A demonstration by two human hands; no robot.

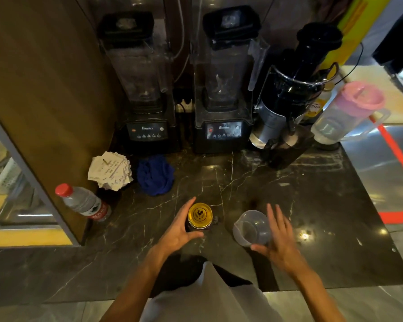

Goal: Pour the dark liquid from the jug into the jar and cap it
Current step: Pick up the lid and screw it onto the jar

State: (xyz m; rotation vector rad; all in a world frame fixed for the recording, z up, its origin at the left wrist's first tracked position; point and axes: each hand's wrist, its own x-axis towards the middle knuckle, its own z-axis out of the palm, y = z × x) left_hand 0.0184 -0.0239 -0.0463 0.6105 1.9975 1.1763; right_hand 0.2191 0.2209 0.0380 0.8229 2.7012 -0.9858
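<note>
Both forearms reach out over the dark marble bench (289,194). The left hand (179,231) cups the jar (199,220), thumb and fingers curved around its side, the yellow lid (200,215) on top. The right hand (280,240) is spread wide with fingers straight, beside the clear jug (251,227), thumb near its rim but gripping nothing. Jar and jug stand apart.

Yellow jar lid (199,215), veined black marble counter (289,194)
</note>
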